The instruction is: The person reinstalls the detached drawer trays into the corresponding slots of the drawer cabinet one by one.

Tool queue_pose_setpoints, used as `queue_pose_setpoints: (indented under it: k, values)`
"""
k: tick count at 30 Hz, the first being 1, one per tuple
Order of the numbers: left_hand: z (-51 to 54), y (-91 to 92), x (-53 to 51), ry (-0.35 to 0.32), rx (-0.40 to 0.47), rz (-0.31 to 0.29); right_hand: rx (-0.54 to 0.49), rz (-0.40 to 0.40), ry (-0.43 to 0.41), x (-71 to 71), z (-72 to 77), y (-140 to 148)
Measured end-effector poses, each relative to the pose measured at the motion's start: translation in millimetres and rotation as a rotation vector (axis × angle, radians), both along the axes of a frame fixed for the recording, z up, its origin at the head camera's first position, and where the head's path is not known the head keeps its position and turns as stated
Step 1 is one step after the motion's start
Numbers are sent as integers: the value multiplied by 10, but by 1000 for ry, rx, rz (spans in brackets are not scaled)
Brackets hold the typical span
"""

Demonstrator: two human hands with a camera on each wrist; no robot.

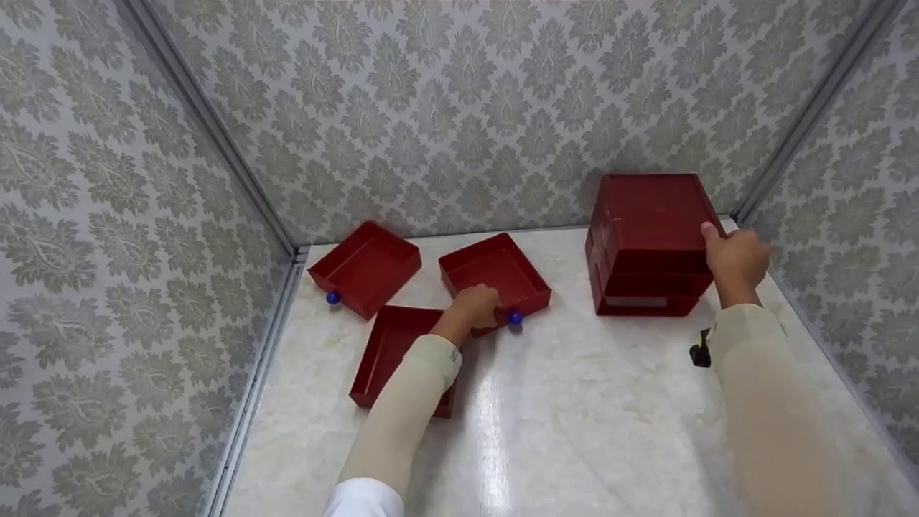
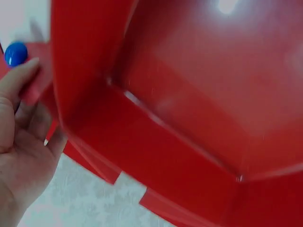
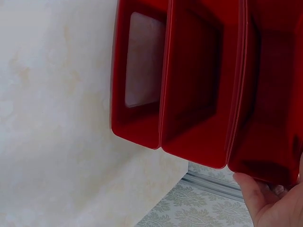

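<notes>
A red drawer (image 1: 502,269) with a blue ball knob (image 1: 515,317) lies in the middle of the table. My left hand (image 1: 474,305) grips its knob-side wall; in the left wrist view the hand (image 2: 28,142) has its thumb beside the blue knob (image 2: 16,54) and its fingers lower down. On the right stands a red cabinet (image 1: 657,212) with open compartments. My right hand (image 1: 739,262) holds its right side, thumb at the top edge. Three compartments of the cabinet (image 3: 194,85) show in the right wrist view, the hand (image 3: 279,208) at the corner.
Another red drawer (image 1: 370,266) with a blue knob (image 1: 333,297) lies at the back left. A third red drawer (image 1: 391,352) is partly under my left forearm. A small black and yellow object (image 1: 701,350) lies beside my right sleeve. Patterned walls (image 1: 459,115) enclose the table (image 1: 574,431).
</notes>
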State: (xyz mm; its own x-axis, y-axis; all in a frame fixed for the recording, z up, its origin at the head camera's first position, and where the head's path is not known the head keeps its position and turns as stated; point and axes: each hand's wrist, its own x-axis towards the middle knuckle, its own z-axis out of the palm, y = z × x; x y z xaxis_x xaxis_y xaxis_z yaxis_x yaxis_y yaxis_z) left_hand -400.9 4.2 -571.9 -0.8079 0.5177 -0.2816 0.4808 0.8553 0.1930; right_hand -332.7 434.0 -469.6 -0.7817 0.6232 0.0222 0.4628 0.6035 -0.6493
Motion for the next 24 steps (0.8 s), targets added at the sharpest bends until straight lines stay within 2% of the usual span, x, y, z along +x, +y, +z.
queue_pose_setpoints:
  k: [2,5,8,11,14,18,21,24]
  values:
    - [-32,12,20,67,-33,-8,-2,-4,4,-12,-7,-8]
    - [-8,-1,29,169,-81,-19,-5,-4,10,-28,-9,-9]
    - [77,-36,40,244,-97,-45,1,4,5,-31,-8,1]
    - [174,-51,117,277,-67,-78,5,10,-4,-14,-11,17]
    - [280,-27,292,292,-48,-118,8,13,-9,3,-17,32]
    - [405,45,624,321,-71,-208,29,18,-11,3,-21,40]
    - [452,129,898,351,-83,-301,29,16,-15,-4,-17,39]
    - [445,238,1169,366,-74,-384,30,14,-19,-11,-11,31]
